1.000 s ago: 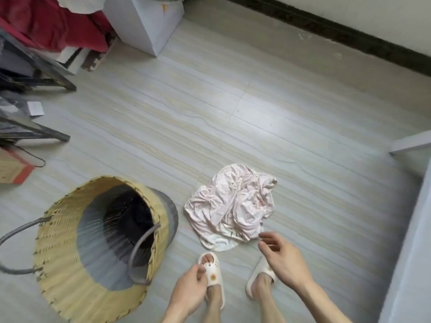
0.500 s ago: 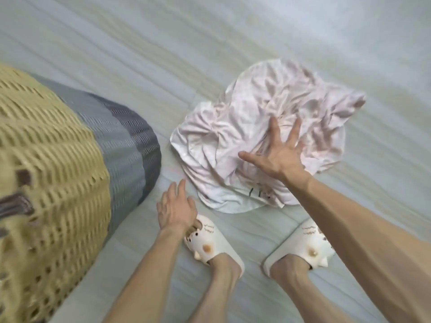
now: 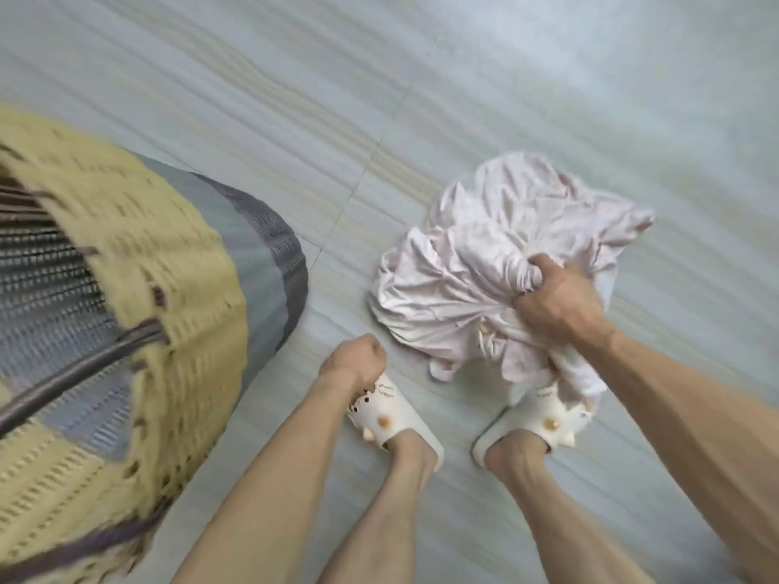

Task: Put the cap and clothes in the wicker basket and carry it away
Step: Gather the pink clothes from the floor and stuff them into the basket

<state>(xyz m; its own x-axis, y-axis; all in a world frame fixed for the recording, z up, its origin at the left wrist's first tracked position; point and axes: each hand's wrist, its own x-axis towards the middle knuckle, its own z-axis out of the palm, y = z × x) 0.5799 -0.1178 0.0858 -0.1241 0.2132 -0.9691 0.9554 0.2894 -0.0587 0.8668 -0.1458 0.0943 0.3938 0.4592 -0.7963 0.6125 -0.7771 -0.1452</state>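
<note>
One relation settles your coming move: the crumpled pale pink cotton garment [image 3: 484,263] lies on the pale striped tile floor [image 3: 295,99] to the right, and the tall woven wicker basket with its yellow upper band and grey lower band [image 3: 168,263] stands well apart from it on the left, so the load has to travel leftward across your own body; your right hand [image 3: 556,301] is the nearer one, its grip clenched around a bunched handful of the cloth near the garment's right edge, with folds drawn tight toward the fist; most of the fabric still rests on the floor, and a loose tail hangs down over your right white slipper [image 3: 543,427]; your left hand [image 3: 354,360] is curled into a loose fist holding nothing, hovering just above your left white slipper [image 3: 392,415] and between the garment and the basket; the basket's mouth faces up, with a dark handle [image 3: 84,364] arching across its near rim; motion blur hides whatever lies inside, so you cannot tell whether the cap is already in there; as a judgement, you need to lift high enough that the trailing cloth clears the rim, and your free left hand is well placed to gather the dangling tail or steady the basket wall; the likeliest snag is cloth catching on the handle.
</note>
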